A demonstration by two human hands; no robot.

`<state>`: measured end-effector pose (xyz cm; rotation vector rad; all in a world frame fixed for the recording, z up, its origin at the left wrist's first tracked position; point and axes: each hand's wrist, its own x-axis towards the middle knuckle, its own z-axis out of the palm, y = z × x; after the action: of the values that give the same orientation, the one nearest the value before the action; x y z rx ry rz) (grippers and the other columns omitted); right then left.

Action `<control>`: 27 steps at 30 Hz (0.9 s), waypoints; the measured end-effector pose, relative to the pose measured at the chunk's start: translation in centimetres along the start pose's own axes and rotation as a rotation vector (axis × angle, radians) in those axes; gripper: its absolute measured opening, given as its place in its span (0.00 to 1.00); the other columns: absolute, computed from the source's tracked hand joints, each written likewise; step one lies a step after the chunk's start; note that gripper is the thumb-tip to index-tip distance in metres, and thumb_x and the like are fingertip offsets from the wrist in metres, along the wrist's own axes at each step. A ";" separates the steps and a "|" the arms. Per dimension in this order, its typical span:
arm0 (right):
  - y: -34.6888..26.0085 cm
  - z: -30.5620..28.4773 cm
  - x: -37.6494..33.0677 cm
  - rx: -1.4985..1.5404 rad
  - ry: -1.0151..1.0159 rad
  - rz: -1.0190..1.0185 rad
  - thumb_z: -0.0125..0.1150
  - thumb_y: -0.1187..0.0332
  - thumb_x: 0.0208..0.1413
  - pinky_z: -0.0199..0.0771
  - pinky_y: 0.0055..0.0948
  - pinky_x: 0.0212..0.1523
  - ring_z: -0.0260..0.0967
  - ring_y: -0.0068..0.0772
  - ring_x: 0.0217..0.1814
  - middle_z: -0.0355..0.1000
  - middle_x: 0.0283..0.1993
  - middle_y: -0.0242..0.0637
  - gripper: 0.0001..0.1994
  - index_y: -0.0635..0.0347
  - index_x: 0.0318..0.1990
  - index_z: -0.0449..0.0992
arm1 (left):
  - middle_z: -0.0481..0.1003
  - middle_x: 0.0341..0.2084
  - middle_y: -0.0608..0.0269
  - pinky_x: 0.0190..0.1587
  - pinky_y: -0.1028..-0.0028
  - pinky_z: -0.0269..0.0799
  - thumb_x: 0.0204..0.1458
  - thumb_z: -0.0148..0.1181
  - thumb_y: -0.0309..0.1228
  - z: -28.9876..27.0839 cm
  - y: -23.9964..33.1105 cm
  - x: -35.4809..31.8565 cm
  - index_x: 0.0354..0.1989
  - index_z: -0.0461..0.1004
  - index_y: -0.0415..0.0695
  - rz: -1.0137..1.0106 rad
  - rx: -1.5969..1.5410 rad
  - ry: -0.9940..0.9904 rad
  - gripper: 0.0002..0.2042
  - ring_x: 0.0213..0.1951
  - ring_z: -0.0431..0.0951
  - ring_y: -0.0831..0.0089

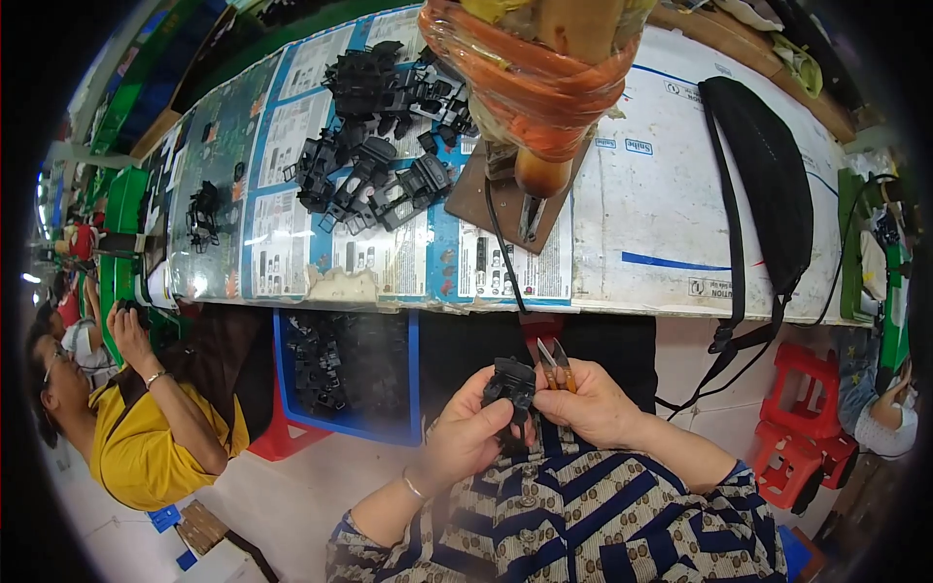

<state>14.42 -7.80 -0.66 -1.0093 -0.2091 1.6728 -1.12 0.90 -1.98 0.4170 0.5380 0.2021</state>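
Note:
My left hand [468, 428] is closed around a black molded plastic part [509, 382], held above my lap just short of the table's front edge. My right hand [593, 406] is beside it, closed on a small hand tool [557, 367] with two pointed metal tips and orange-brown grips. Those tips point up and away from me. The right fingertips come close to the part; whether they touch it I cannot tell. On the table lies a heap of similar black plastic parts [374, 175], with a smaller cluster [204, 216] to its left.
Over a brown board [466, 199] stands a tape-wrapped fixture [530, 87] with a metal tip. A blue bin [416, 389] of black parts sits below the table edge. At right are a black bag [763, 175] and red stools [802, 418]. A person in yellow [160, 442] works at left.

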 end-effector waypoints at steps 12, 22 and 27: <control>1.1 -0.6 0.3 -0.099 0.009 -0.011 0.51 0.74 0.54 0.67 0.19 0.35 0.65 0.17 0.31 0.68 0.30 0.28 0.02 0.62 0.33 0.68 | 0.69 0.33 0.62 0.33 0.73 0.70 0.53 0.52 0.28 0.2 0.4 -0.1 0.55 0.58 0.38 -0.002 0.076 0.020 0.21 0.28 0.71 0.76; 1.2 -2.6 0.3 0.010 0.003 0.035 0.53 0.75 0.53 0.55 0.16 0.22 0.56 0.14 0.21 0.64 0.22 0.26 0.03 0.63 0.35 0.70 | 0.70 0.40 0.63 0.35 0.84 0.68 0.51 0.53 0.20 0.6 0.0 -0.2 0.53 0.56 0.41 0.072 0.204 0.052 0.21 0.36 0.70 0.84; 1.0 -2.5 0.6 -0.111 0.075 -0.091 0.54 0.77 0.51 0.61 0.15 0.26 0.62 0.16 0.26 0.66 0.29 0.27 0.04 0.63 0.35 0.72 | 0.70 0.33 0.64 0.35 0.85 0.66 0.48 0.57 0.18 1.4 0.4 -0.4 0.44 0.57 0.42 0.012 0.284 0.005 0.18 0.34 0.70 0.86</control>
<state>15.43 -8.50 -3.10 -1.1269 -0.2964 1.5520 -0.73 0.69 -0.54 0.6964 0.5716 0.1386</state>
